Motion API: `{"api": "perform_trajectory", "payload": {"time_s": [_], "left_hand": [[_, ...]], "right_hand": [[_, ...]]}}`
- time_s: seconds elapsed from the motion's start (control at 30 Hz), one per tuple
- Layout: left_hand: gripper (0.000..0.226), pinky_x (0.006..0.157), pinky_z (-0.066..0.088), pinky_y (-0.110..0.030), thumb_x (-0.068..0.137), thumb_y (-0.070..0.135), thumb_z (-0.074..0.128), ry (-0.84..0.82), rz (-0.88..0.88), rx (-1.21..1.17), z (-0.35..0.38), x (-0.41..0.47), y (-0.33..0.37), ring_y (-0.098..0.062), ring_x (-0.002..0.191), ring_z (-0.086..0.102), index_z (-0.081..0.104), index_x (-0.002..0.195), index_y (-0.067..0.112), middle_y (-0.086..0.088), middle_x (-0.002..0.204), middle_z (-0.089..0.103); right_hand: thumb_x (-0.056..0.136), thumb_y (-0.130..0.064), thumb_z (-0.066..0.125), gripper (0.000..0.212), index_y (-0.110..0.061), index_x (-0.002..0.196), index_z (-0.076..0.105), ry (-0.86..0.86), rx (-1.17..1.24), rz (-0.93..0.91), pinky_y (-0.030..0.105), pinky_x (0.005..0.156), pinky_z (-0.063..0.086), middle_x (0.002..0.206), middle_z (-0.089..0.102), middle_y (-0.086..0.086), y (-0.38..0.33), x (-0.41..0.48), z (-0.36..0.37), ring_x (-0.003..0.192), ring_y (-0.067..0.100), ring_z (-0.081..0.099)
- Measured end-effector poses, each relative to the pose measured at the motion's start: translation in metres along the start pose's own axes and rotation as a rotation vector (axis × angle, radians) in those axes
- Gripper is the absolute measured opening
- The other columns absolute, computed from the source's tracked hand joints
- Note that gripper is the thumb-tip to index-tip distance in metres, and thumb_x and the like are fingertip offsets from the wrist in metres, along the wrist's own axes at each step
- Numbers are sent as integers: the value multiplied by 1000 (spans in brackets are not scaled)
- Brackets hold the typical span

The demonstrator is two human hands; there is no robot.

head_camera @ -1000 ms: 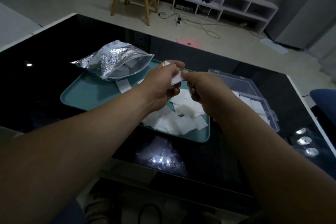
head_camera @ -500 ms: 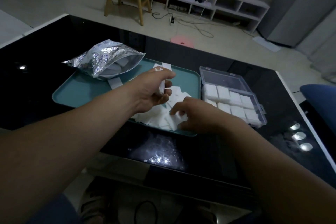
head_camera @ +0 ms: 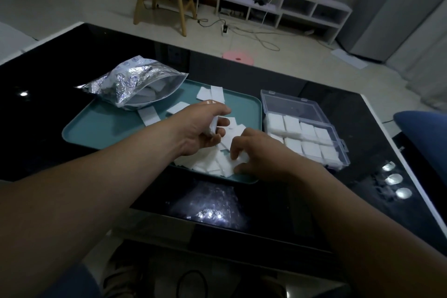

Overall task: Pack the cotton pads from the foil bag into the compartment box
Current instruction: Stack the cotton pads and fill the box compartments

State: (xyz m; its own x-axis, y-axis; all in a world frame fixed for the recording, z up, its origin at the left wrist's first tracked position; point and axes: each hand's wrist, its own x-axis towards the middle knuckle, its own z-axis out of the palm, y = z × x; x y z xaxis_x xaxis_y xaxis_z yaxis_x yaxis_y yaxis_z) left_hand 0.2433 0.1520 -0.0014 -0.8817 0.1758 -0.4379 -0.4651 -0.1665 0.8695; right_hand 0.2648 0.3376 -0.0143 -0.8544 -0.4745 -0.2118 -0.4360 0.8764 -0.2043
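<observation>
Low in the centre, the right hand curled its fingers to pinch one sheet from the loose cotton pads heaped at the tray's near edge; peeling off a single pad cleanly mattered most. Just above, the left hand pinched a small stack, likely bound for the nearly full compartment box at right. The foil bag lay open at upper left.

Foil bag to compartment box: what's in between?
Head view: the teal tray spans the stretch, with cotton pads lying loose on it. The left hand is above them, gripping a few more.
</observation>
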Motion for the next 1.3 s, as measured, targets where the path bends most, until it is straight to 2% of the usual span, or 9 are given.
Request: {"api": "perform_trajectory", "payload": {"time_s": [0.2, 0.47, 0.57, 0.7, 0.77, 0.87, 0.97, 1.17, 1.3], "left_hand": [[16, 46, 43, -21, 96, 23, 66, 7, -11, 8, 1, 2, -1, -12, 56, 54, 63, 112, 21, -5, 92, 63], [16, 48, 44, -22, 96, 24, 67, 25, -4, 23, 3, 4, -3, -12, 56, 55, 64, 111, 20, -6, 94, 64], [22, 48, 46, -22, 99, 27, 64, 63, 44, 13, 2, 7, -3, -12, 58, 54, 65, 119, 18, -7, 97, 59], [17, 53, 54, -24, 102, 33, 62, 149, 139, -79, 8, 7, -1, -17, 69, 59, 59, 111, 19, -10, 102, 55], [29, 61, 60, -28, 102, 37, 62, 94, 107, -150, 15, 5, -2, -23, 80, 67, 56, 119, 14, -17, 110, 60], [50, 71, 62, -36, 100, 41, 63, -70, 71, -245, 27, 2, -7, -23, 88, 74, 49, 134, 7, -20, 112, 72], [40, 68, 60, -32, 103, 40, 59, -122, 106, -200, 34, 0, -7, -15, 73, 74, 50, 126, 9, -5, 79, 72], [50, 63, 57, -31, 98, 58, 58, -331, -61, -182, 31, -2, -2, -17, 78, 65, 63, 128, 18, -14, 113, 59], [60, 93, 56, -45, 102, 61, 43, -505, -91, -149, 36, -3, -7, -33, 112, 58, 58, 141, 17, -19, 128, 60]], "right_hand": [[84, -35, 79, 41, -38, 123, 64, -38, 29, -30, 32, 91, 44, 118, 51, -3, 0, 3, 1, 109, 17, 50], [93, -33, 76, 10, -24, 93, 72, -111, 224, 49, 26, 66, 45, 90, 67, -4, 2, -6, -17, 81, 11, 61], [96, -36, 73, 16, -20, 93, 76, -19, 441, 136, 15, 61, 47, 87, 74, 1, 6, -13, -30, 70, 2, 62], [96, -36, 73, 17, -19, 91, 71, 344, 628, 307, 27, 62, 49, 81, 72, 0, -1, -12, -33, 64, 4, 63], [96, -35, 71, 17, -21, 90, 65, 568, 556, 332, 33, 65, 51, 83, 68, -4, -10, -7, -30, 74, 10, 63], [96, -32, 68, 17, -23, 86, 58, 674, 355, 264, 34, 62, 47, 78, 61, -7, -25, -3, -23, 72, 11, 57], [97, -35, 63, 15, -27, 86, 59, 673, 264, 220, 31, 61, 44, 77, 60, -10, -31, -4, -17, 71, 9, 55], [87, -52, 72, 31, -28, 106, 66, 522, 249, -37, 27, 92, 42, 109, 64, -14, -8, -22, -26, 106, 7, 51], [80, -35, 86, 39, -18, 103, 60, 403, 414, -60, 6, 81, 43, 115, 61, -5, 2, -34, -31, 104, 3, 53]]}}
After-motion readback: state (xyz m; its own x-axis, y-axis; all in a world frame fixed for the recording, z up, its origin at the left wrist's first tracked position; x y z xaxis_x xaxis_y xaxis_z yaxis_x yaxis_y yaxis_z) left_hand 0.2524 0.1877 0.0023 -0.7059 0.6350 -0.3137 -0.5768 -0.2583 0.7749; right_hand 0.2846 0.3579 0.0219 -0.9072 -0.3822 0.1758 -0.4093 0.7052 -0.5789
